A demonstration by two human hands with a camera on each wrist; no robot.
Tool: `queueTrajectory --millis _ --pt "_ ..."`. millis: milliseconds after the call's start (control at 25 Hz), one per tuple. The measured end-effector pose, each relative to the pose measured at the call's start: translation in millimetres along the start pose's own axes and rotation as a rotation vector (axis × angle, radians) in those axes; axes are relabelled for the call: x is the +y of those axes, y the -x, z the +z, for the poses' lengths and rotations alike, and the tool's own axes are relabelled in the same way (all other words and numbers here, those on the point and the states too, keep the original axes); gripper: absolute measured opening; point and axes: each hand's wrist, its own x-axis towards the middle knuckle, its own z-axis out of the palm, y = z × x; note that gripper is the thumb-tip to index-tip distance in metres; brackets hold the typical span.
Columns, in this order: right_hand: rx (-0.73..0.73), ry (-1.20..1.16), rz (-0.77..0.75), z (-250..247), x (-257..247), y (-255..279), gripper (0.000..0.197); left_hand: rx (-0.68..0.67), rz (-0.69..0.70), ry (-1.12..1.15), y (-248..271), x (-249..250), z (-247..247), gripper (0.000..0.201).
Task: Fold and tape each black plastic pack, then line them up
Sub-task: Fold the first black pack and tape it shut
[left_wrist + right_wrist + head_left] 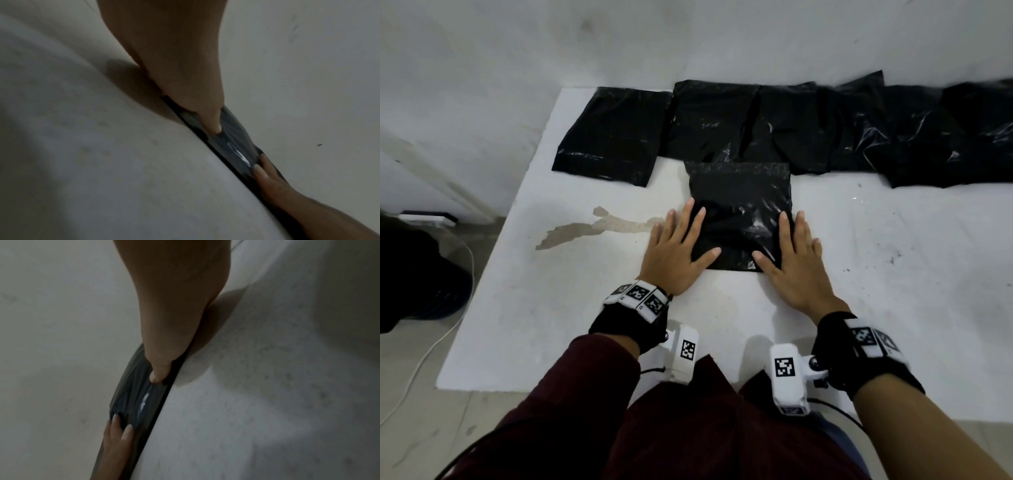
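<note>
A folded black plastic pack (739, 205) lies flat on the white table (592, 308) in front of me. My left hand (678, 246) lies flat with straight fingers on the pack's left edge, thumb on its near corner. My right hand (792, 253) lies flat the same way along the right edge. Both wrist views show the pack (230, 134) (133, 394) edge-on, with a thumb pressing it. Behind it, a row of several black packs (808, 126) runs along the far side of the table, the leftmost pack (613, 137) a little apart. No tape shows in any view.
A brown patch of worn surface (592, 226) marks the table left of my hands. The wall stands right behind the row. At the left, beyond the table edge, a white cable (424, 359) trails over the floor beside a dark object (417, 274).
</note>
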Motion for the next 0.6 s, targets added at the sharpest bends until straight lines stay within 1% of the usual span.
queueTrajectory --millis 80,120,160,200,240,280,320,360,400,480,520,600 --pt "-0.042 -0.025 0.011 -3 2 1 0.082 -0.023 0.022 0.026 3 -8 0 0.081" --pt "-0.044 -0.112 0.029 -6 1 3 0.082 -0.035 0.030 0.104 4 -12 -2 0.078" --pt "-0.014 -0.238 0.058 -10 -1 3 0.079 -0.035 0.017 0.231 5 -14 -4 0.074" --pt "0.057 -0.362 0.094 -12 -1 2 0.074 0.001 -0.015 0.394 4 -14 -6 0.070" --pt "0.159 -0.438 0.130 -14 -1 0 0.065 0.080 -0.068 0.550 4 -14 -9 0.066" --pt "0.264 -0.439 0.166 -16 0 -3 0.055 0.185 -0.133 0.641 3 -11 -11 0.059" --pt "0.336 -0.414 0.203 -18 0 -6 0.046 0.290 -0.197 0.644 2 -8 -15 0.048" --pt "0.358 -0.410 0.240 -19 0 -9 0.039 0.335 -0.257 0.615 0 -4 -19 0.036" --pt "0.346 -0.423 0.276 -20 -1 -11 0.034 0.297 -0.321 0.604 -2 1 -23 0.027" --pt "0.299 -0.460 0.325 -21 0 -13 0.030 0.151 -0.419 0.631 -5 7 -28 0.024" --pt "0.285 -0.482 0.337 -22 1 -14 0.028 0.117 -0.445 0.644 -6 7 -29 0.024" --pt "0.270 -0.508 0.355 -27 3 -13 0.027 0.098 -0.475 0.656 -4 4 -29 0.026"
